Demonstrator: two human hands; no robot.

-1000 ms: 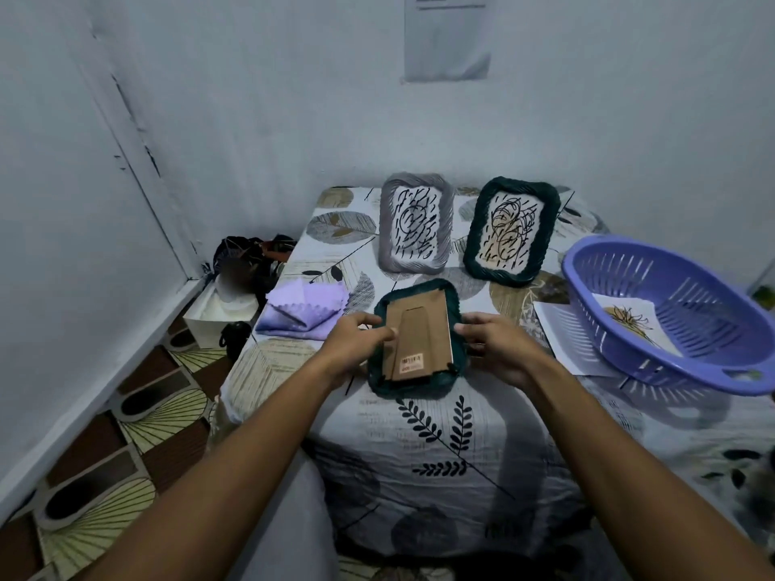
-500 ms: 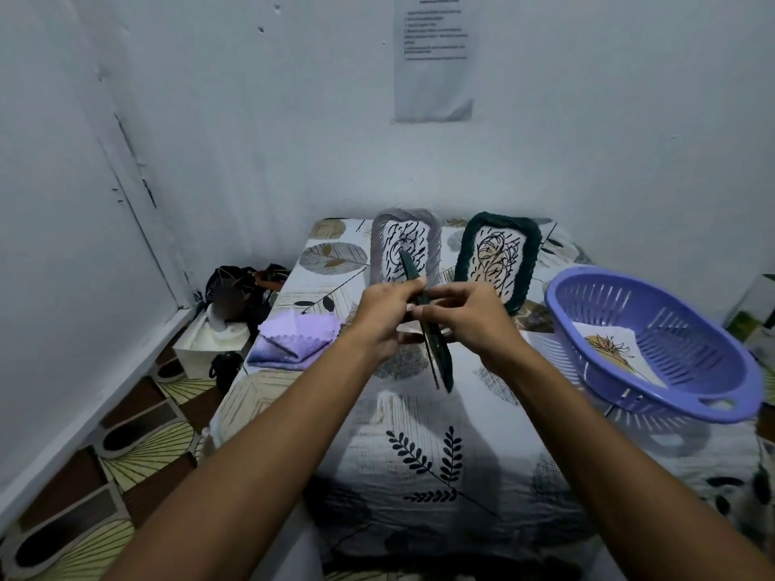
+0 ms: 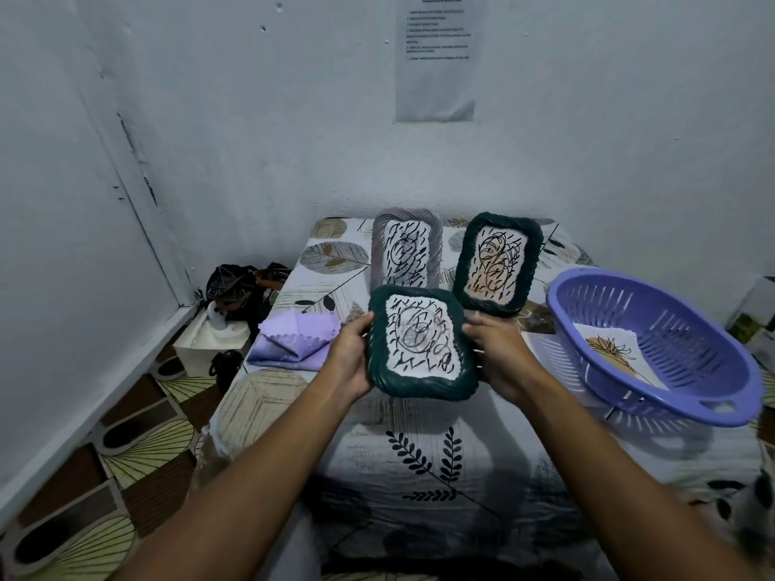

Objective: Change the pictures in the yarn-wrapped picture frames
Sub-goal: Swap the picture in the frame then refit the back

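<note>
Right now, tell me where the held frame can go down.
Bare cloth lies below the held frame, around the black leaf print, and on the beige patch under the purple cloth. The back, by two standing frames and basket, is crowded.

Seeing bed (image 3: 419,454) under leaf-print sheet. Beyond my hands (image 3: 352,362): grey yarn frame (image 3: 406,253) and dark green yarn frame (image 3: 497,264) standing on it, side by side. Left of hands: folded lilac cloth (image 3: 293,341). Right of hands: purple colander basket (image 3: 654,350), tilted, sheet of paper (image 3: 541,350) under its near-left rim.
</note>
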